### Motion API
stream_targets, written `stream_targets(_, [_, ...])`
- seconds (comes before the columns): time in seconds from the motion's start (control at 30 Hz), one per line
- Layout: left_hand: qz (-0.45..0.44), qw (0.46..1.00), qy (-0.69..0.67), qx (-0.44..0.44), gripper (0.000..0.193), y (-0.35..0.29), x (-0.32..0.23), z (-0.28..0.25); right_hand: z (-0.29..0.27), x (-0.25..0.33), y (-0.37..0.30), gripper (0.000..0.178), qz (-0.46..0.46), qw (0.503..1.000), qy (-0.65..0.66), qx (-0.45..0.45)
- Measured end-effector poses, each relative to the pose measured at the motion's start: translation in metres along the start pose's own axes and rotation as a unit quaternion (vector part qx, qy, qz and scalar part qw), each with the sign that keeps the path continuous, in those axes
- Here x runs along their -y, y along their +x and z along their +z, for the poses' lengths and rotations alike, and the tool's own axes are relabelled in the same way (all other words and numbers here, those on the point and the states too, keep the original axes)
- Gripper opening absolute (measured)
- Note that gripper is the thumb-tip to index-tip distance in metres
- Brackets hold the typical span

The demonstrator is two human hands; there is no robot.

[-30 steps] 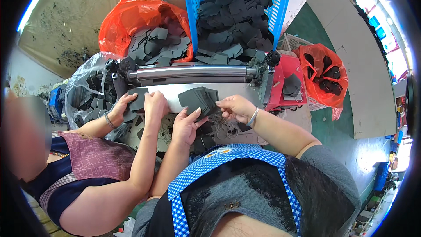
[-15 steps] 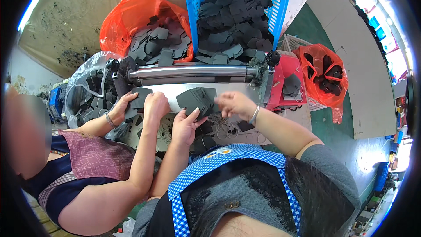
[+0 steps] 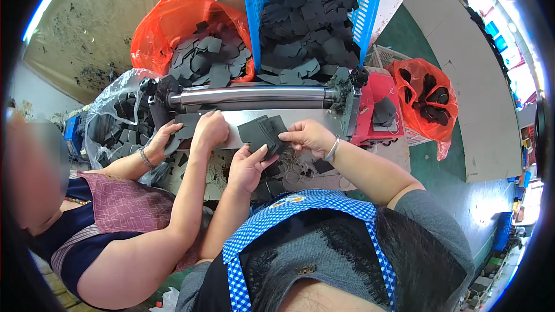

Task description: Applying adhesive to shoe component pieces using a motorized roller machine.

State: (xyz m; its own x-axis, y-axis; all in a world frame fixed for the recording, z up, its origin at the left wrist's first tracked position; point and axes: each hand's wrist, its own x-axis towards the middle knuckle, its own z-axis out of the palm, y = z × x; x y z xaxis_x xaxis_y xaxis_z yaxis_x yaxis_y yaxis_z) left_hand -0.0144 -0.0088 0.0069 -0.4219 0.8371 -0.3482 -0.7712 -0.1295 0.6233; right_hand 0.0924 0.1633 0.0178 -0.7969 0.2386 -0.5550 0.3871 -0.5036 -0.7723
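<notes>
My left hand (image 3: pixel 247 169) is closed around the lower part of a small stack of dark grey flat pieces (image 3: pixel 259 133), thumb on top. At the stack's right edge my right hand (image 3: pixel 309 138), with a bangle at the wrist, pinches a piece between thumb and fingers. The stack is above the front of a bare metal plate (image 3: pixel 233 138), before a machine with a shiny steel roller (image 3: pixel 248 95). On my left, a co-worker's left hand (image 3: pixel 163 141) holds similar grey pieces (image 3: pixel 188 124), while their right hand (image 3: pixel 211 129) is closed near the roller's feed side.
Behind the roller stand a blue basket (image 3: pixel 370 8) and a red plastic bag (image 3: pixel 153 32), both full of dark pieces. A clear bag (image 3: pixel 104 115) of pieces is at left. Right of the red machine housing (image 3: pixel 370 133) sits another red bag (image 3: pixel 442 133). Scraps litter the front table.
My right hand has come in to the stack's right edge, and its fingers have closed there. The stack has tilted slightly. The co-worker's right hand has moved a little up and right.
</notes>
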Motion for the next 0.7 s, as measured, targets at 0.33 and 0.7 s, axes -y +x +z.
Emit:
stream_targets(0.33, [0.052,0.996,0.022,-0.062,0.026,0.003,-0.003,-0.002,-0.017,-0.003,0.007,0.018,0.058,0.993,0.105,-0.006])
stream_targets(0.7, [0.063,0.994,0.037,-0.076,0.025,0.010,-0.004,-0.003,-0.013,0.002,0.014,0.020,0.018,0.996,-0.048,-0.072])
